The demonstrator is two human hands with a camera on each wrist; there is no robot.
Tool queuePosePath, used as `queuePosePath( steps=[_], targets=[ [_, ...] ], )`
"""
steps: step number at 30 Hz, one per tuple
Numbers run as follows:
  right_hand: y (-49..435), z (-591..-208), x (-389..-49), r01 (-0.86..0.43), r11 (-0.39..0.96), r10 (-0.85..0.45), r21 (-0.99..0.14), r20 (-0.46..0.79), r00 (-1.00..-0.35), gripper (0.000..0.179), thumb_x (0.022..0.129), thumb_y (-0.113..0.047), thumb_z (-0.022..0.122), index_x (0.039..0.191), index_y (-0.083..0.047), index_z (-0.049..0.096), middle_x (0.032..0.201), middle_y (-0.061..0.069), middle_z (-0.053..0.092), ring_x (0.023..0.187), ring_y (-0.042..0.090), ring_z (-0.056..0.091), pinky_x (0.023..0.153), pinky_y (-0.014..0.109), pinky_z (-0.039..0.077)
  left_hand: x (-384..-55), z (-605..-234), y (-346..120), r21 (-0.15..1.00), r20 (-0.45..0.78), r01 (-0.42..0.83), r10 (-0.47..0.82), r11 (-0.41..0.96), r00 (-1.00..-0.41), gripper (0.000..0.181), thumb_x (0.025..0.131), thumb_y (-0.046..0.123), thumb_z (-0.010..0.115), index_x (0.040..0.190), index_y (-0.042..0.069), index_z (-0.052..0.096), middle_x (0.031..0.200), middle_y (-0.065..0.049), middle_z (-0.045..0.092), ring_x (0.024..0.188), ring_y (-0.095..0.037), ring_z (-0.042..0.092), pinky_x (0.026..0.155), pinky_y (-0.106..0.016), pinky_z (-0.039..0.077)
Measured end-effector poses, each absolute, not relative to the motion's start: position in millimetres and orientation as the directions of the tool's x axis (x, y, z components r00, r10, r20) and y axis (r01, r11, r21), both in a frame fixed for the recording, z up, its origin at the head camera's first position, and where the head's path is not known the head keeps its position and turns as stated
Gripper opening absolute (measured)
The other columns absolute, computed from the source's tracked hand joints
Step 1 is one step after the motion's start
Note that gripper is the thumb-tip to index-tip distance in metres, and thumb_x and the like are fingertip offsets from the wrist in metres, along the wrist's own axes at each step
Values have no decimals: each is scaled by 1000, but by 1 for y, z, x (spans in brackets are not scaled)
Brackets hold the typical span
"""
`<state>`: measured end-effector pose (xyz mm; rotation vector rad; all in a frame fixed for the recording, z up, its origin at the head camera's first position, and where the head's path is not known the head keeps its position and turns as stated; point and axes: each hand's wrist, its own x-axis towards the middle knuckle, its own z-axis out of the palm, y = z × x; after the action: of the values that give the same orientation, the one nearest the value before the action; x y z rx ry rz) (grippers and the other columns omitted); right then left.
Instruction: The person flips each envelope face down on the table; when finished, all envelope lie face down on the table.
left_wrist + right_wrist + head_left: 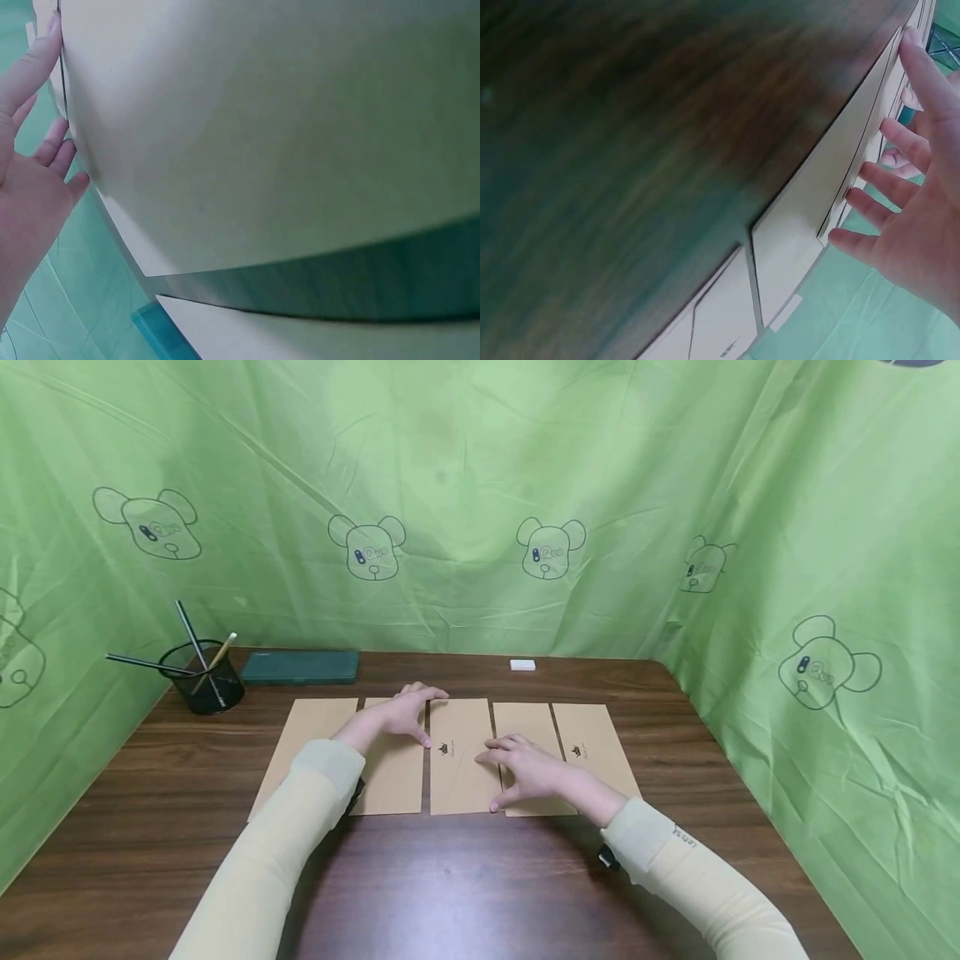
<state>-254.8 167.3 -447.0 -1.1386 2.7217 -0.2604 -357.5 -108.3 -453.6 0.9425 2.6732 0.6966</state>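
Step in hand looks like squaring up a row of five thin kraft-brown notebooks on the wood-grain table (pixel 450 885), with the middle notebook (pixel 457 785) being handled. It lies third in the row, crown print up, between the second notebook (pixel 393 785) and the fourth notebook (pixel 528 717), narrow gaps either side.

Left hand (pixel 402 714): thumb and fingers spread at the middle notebook's left edge and upper left corner. Right hand (pixel 527 768): fingers spread and slightly bent, reaching over the fourth notebook onto the middle one's right side, thumb near its lower right corner. No pinch visible; can't tell how firmly either hand presses. Next move probably calls for light, even pressure from both sides, keeping the gaps even without nudging the neighbours.

Hidden: left sleeve (pixel 292 827) covers much of the first notebook (pixel 318 718); left hand and forearm cover part of the second; right hand blocks most of the fourth's middle, so any print there can't be checked. Fifth notebook (pixel 596 735) shows its crown, lettering too small to read. Left wrist view is mostly one blurred cover; right wrist view is dim, mostly tabletop. Dark shape cut off at head view's top right, unidentifiable.
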Motion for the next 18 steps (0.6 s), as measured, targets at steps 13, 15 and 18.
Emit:
queuePosePath(
  steps=[13,15,18],
  targets=[
    [167,-447,-255,-676,696,-711,-242,-100,-696,83,68,-56,76,137,-18,49,148,17,36,133,35,34,108,54,28,-357,-446,-108,554,-16,483,589,678,-808,73,67,7,84,132,14,50,132,-15,38,125,-33,32,104,-51,32],
    [167,-447,-255,-679,695,-712,-238,-96,-696,83,68,-56,76,137,-18,49,148,17,35,133,36,33,108,54,28,-358,-446,-108,548,3,492,586,677,-810,70,67,8,84,130,13,53,132,-15,39,125,-33,32,104,-51,32],
    [168,-448,-254,-688,689,-718,-228,-88,-690,83,67,-57,76,137,-19,49,148,18,35,134,36,32,109,53,27,-359,-446,-108,542,32,506,585,671,-810,64,67,9,84,125,12,57,129,-14,41,123,-32,35,104,-49,33]
  ],
)
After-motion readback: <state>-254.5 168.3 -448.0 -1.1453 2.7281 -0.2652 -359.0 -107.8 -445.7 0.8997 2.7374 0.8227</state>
